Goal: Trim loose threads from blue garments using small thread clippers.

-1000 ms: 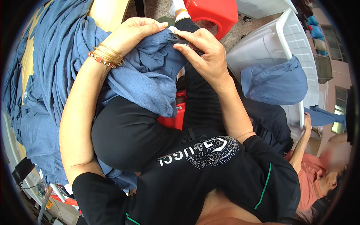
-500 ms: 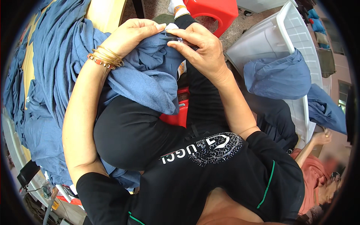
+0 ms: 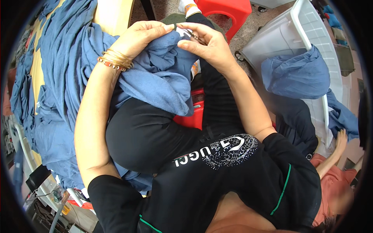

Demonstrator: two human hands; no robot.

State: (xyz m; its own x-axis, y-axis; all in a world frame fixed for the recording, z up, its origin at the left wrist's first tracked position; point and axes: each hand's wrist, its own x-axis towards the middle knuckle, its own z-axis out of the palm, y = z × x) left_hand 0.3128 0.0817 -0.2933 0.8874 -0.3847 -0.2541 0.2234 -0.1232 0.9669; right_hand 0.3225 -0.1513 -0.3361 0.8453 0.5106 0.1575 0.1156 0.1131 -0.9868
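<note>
Pale wooden counter [image 3: 112, 17], left: soft blue woven fabric [image 3: 155, 89] drapes off rightward. Left hand [image 3: 143, 37]: fingers pinch its far edge. Right hand [image 3: 213, 46]: fingers grip dark metal snips [image 3: 199, 39]. Slack could cause miscutting.

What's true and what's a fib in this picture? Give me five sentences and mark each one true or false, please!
1. The left hand pinches the blue fabric. True.
2. The right wrist wears the jewellery. False: the gold bangles are on the left wrist.
3. The right hand holds small thread snips. True.
4. A green seat stands at the top of the picture. False: it is a red plastic stool.
5. A blue cloth hangs over the rim of the whitish plastic bin. True.
</note>
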